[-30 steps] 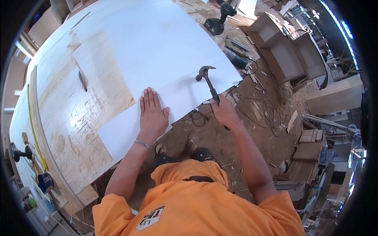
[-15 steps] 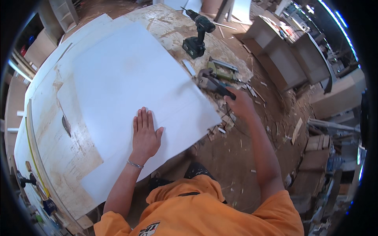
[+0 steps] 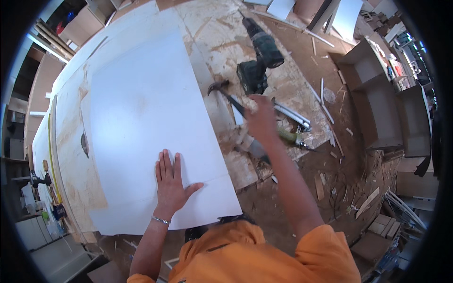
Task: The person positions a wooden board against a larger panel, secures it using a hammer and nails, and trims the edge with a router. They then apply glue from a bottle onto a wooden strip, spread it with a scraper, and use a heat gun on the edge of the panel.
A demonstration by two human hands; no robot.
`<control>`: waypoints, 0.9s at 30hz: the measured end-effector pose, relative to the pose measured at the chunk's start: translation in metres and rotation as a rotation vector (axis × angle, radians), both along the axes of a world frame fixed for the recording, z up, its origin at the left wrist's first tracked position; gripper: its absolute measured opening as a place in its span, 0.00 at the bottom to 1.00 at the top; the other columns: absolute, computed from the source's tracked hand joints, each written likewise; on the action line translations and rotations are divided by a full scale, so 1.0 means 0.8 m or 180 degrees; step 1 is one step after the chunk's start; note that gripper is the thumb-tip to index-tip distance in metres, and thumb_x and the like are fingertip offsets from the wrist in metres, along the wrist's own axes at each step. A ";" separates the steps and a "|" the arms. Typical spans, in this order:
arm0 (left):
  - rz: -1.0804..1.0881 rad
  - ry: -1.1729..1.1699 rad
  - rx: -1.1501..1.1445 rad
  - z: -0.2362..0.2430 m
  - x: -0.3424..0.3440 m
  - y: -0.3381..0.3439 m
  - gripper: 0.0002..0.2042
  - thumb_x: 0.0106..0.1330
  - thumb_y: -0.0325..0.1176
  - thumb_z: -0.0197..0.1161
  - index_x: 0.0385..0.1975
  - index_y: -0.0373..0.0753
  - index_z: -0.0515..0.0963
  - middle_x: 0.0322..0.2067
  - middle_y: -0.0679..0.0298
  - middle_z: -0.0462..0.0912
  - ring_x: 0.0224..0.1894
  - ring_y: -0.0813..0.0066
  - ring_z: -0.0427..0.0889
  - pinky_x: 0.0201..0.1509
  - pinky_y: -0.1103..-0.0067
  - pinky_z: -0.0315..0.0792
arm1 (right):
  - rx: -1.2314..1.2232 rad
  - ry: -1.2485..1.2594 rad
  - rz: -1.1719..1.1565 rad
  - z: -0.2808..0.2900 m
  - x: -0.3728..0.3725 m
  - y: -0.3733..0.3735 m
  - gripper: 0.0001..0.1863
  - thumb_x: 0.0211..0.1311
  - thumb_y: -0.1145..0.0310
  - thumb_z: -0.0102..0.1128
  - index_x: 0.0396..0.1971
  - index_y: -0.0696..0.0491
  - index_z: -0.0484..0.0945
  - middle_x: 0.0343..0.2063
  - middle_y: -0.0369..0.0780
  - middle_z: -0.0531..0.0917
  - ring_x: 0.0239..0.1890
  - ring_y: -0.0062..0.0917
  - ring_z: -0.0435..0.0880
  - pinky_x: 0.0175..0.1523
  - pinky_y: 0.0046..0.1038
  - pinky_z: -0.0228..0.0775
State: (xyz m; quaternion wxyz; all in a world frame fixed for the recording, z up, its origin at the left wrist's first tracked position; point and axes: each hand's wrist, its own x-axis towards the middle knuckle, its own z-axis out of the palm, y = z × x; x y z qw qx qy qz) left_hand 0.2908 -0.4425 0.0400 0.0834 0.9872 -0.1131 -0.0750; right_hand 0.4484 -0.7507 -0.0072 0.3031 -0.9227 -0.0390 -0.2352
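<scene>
Rests the left hand palm down on the white sheet, close to the near edge, with fingers straight and side by side and with thumb spread to the right; grips nothing with it. Wears a silver-coloured bracelet on the same wrist.

Holds a claw hammer in the right hand, with fingers closed around the handle and with the head pointing to the upper left, over a bare part of the worktable, to the right of the sheet. Not possible to tell from this view: contact or a gap between hammer head and tabletop.

Has the sheet lying flat on the worktable, directly in front of the orange shirt. Has a cordless drill on the tabletop just beyond the right hand, and a green nail gun to the right of the forearm, partly hidden by it. Shows a grey power tool, blurred, just left of that forearm. Keeps a serrated blade at the sheet's left side. Faces scattered wood scraps and an open cabinet carcass off to the right.
</scene>
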 end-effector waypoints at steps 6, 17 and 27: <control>0.0097 -0.0086 -0.0109 -0.003 0.005 -0.011 0.53 0.61 0.68 0.63 0.76 0.32 0.53 0.76 0.36 0.45 0.79 0.41 0.42 0.79 0.51 0.41 | 0.5556 0.3212 -0.1546 -0.023 -0.208 -0.041 0.41 0.67 0.42 0.63 0.62 0.64 0.66 0.59 0.55 0.73 0.62 0.41 0.75 0.63 0.42 0.72; -0.0347 -0.0029 -0.0390 -0.005 -0.012 0.054 0.49 0.63 0.63 0.64 0.76 0.37 0.54 0.77 0.45 0.48 0.80 0.49 0.44 0.81 0.57 0.40 | 0.6825 0.1054 -0.2033 -0.129 -0.118 0.012 0.40 0.61 0.39 0.66 0.63 0.53 0.68 0.61 0.50 0.73 0.63 0.45 0.74 0.64 0.53 0.72; -0.0353 -0.0304 -0.0244 -0.011 -0.114 0.356 0.47 0.67 0.63 0.59 0.77 0.38 0.51 0.78 0.47 0.47 0.81 0.53 0.42 0.82 0.58 0.39 | 0.5459 -0.1168 -0.0656 0.061 -0.388 0.006 0.40 0.58 0.52 0.68 0.66 0.57 0.68 0.67 0.47 0.73 0.69 0.45 0.71 0.75 0.54 0.56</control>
